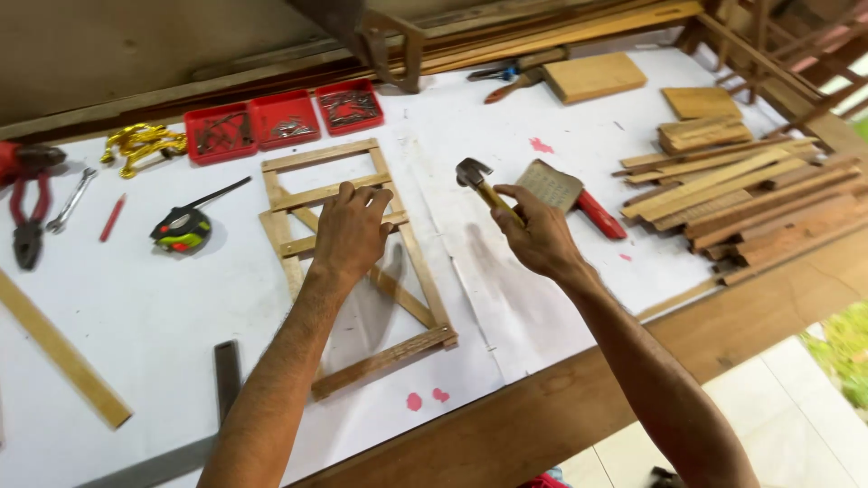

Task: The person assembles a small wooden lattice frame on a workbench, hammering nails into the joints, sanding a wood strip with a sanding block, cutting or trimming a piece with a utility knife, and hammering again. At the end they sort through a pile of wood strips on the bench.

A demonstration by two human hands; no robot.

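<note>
A flat frame of thin wooden slats lies on the white-covered workbench. My left hand rests on its upper cross slats, fingers spread and pressing down. My right hand is raised to the right of the frame and grips a hammer by its yellowish handle, the dark metal head up and pointing left. The hammer is in the air, apart from the frame.
Three red trays of nails sit at the back. A tape measure, red pencil, pliers, spanner and yellow cord lie left. A red-handled brush, wood block and stacked slats lie right. A loose slat and steel square lie near left.
</note>
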